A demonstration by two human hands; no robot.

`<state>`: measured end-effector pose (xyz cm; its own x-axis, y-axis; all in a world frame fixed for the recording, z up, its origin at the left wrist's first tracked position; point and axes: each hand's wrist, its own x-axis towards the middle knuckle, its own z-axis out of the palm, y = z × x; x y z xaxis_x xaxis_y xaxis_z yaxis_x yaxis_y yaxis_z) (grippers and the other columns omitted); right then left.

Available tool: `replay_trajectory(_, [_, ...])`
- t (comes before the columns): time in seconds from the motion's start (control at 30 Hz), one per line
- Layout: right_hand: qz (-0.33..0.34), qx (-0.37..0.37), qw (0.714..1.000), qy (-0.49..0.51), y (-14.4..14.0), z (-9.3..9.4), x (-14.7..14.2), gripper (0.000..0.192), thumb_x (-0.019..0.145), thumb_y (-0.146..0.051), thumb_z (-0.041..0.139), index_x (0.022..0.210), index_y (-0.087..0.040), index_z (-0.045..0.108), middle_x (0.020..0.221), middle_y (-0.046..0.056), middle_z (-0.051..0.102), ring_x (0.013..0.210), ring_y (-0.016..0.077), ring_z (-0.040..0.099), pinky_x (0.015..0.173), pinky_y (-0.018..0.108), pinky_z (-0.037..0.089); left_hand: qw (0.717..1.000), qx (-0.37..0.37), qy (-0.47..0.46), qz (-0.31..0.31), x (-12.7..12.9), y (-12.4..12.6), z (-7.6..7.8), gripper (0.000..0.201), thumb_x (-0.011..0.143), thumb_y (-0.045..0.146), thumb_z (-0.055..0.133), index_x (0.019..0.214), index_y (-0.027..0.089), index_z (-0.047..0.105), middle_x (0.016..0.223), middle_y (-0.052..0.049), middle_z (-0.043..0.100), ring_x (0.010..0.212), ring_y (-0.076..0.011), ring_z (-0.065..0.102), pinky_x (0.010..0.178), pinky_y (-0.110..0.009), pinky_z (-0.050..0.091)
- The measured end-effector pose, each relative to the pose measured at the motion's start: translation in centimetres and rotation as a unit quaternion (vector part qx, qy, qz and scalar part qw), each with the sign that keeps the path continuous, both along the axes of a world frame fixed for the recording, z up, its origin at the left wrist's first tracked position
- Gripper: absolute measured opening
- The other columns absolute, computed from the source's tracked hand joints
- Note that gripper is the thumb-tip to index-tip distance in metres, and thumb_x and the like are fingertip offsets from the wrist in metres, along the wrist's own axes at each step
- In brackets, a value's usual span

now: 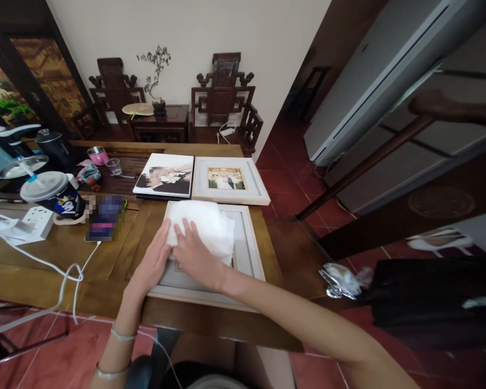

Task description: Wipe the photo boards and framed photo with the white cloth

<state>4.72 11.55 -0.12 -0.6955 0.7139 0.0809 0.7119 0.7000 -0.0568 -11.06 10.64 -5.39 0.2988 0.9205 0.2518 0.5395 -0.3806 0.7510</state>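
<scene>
A white-framed picture lies flat on the wooden table right in front of me. A folded white cloth rests on its glass. My right hand lies flat, fingers spread, on the near edge of the cloth. My left hand lies beside it at the frame's left side, fingertips touching the cloth's left edge. Beyond them lie a second white-framed picture and a frameless photo print.
On the table's left stand a lidded cup with a straw, a white power strip with cables, a phone, a pink cup and a kettle. Carved chairs line the far wall. A crumpled wrapper lies at right.
</scene>
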Motion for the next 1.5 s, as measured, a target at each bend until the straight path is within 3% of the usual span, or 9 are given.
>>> replay_trajectory(0.23, [0.132, -0.12, 0.983, -0.051, -6.1, 2.3, 2.2, 0.027, 0.08, -0.016, 0.057, 0.101, -0.008, 0.072, 0.144, 0.025, 0.041, 0.136, 0.0421, 0.03, 0.111, 0.059, 0.024, 1.0, 0.007, 0.008, -0.013, 0.0, 0.1, 0.4, 0.06, 0.099, 0.051, 0.013, 0.148, 0.019, 0.028, 0.156, -0.007, 0.025, 0.144, -0.0216, 0.019, 0.119, -0.042, 0.013])
replay_trajectory(0.43, [0.071, -0.201, 0.973, -0.083, -7.4, 3.4, 5.7, 0.026, 0.08, -0.014, 0.054, 0.099, -0.01, 0.073, 0.143, 0.024, 0.043, 0.136, 0.0423, 0.031, 0.108, 0.064, 0.024, 0.999, -0.003, 0.05, 0.009, 0.5, 0.4, 0.4, 0.051, 0.101, 0.041, 0.022, 0.14, 0.016, 0.043, 0.151, -0.009, 0.035, 0.144, -0.021, 0.02, 0.119, -0.045, 0.016])
replay_trajectory(0.57, [0.045, -0.208, 0.974, -0.076, -7.9, 3.3, 5.7, 0.028, 0.082, -0.015, 0.052, 0.1, -0.011, 0.072, 0.145, 0.024, 0.04, 0.137, 0.0431, 0.028, 0.106, 0.067, 0.023, 0.998, 0.016, 0.056, 0.016, 0.7, 0.4, 0.2, 0.048, 0.101, 0.037, 0.026, 0.137, 0.015, 0.046, 0.15, -0.01, 0.037, 0.143, -0.0206, 0.023, 0.118, -0.045, 0.018])
replay_trajectory(0.83, [0.104, -0.145, 0.984, -0.005, -7.5, 2.1, 2.1, 0.028, 0.082, -0.015, 0.051, 0.099, -0.007, 0.072, 0.144, 0.025, 0.041, 0.137, 0.0435, 0.029, 0.11, 0.063, 0.022, 0.999, 0.012, 0.036, 0.021, 0.6, 0.6, 0.2, 0.045, 0.1, 0.034, 0.029, 0.134, 0.015, 0.05, 0.146, -0.01, 0.042, 0.142, -0.0192, 0.025, 0.118, -0.045, 0.021])
replay_trajectory(0.97, [0.054, -0.186, 0.981, -0.026, -8.1, 2.0, 5.8, 0.024, 0.082, -0.014, 0.052, 0.094, -0.01, 0.073, 0.143, 0.022, 0.043, 0.136, 0.0416, 0.031, 0.109, 0.062, 0.025, 0.998, 0.03, 0.054, 0.007, 0.5, 0.6, 0.0, 0.042, 0.099, 0.033, 0.034, 0.133, 0.016, 0.051, 0.147, -0.01, 0.042, 0.143, -0.0207, 0.024, 0.117, -0.047, 0.022])
replay_trajectory(1.07, [0.008, -0.194, 0.98, -0.03, -8.3, 2.9, 9.6, 0.028, 0.081, -0.008, 0.049, 0.095, -0.014, 0.073, 0.137, 0.017, 0.053, 0.134, 0.0354, 0.039, 0.11, 0.059, 0.027, 0.997, 0.044, 0.068, 0.006, 0.5, 0.6, 0.0, 0.041, 0.099, 0.032, 0.036, 0.134, 0.017, 0.05, 0.146, -0.01, 0.043, 0.143, -0.0219, 0.025, 0.117, -0.048, 0.023])
replay_trajectory(1.17, [0.003, -0.19, 0.98, -0.051, -8.5, 3.8, 11.3, 0.032, 0.08, -0.003, 0.047, 0.094, -0.015, 0.073, 0.134, 0.015, 0.057, 0.131, 0.0326, 0.044, 0.111, 0.055, 0.03, 0.995, 0.052, 0.081, 0.006, 0.6, 0.6, -0.2, 0.041, 0.098, 0.031, 0.038, 0.136, 0.018, 0.047, 0.146, -0.01, 0.042, 0.143, -0.0223, 0.024, 0.117, -0.048, 0.023])
replay_trajectory(1.37, [0.054, -0.162, 0.985, -0.033, -8.8, 2.8, 6.5, 0.025, 0.079, -0.016, 0.057, 0.095, -0.007, 0.074, 0.141, 0.026, 0.044, 0.133, 0.0456, 0.035, 0.109, 0.058, 0.03, 0.994, 0.068, 0.084, 0.005, 0.5, 0.8, -0.4, 0.042, 0.098, 0.025, 0.034, 0.137, 0.019, 0.047, 0.145, -0.01, 0.044, 0.142, -0.0226, 0.025, 0.116, -0.051, 0.024])
replay_trajectory(1.5, [0.084, -0.154, 0.984, 0.008, -8.3, 2.0, 2.9, 0.026, 0.081, -0.019, 0.057, 0.095, -0.005, 0.074, 0.141, 0.027, 0.043, 0.134, 0.0448, 0.033, 0.11, 0.059, 0.026, 0.996, 0.051, 0.071, -0.006, 0.3, 0.9, -0.3, 0.044, 0.096, 0.019, 0.032, 0.138, 0.021, 0.046, 0.146, -0.009, 0.042, 0.143, -0.022, 0.024, 0.116, -0.051, 0.023])
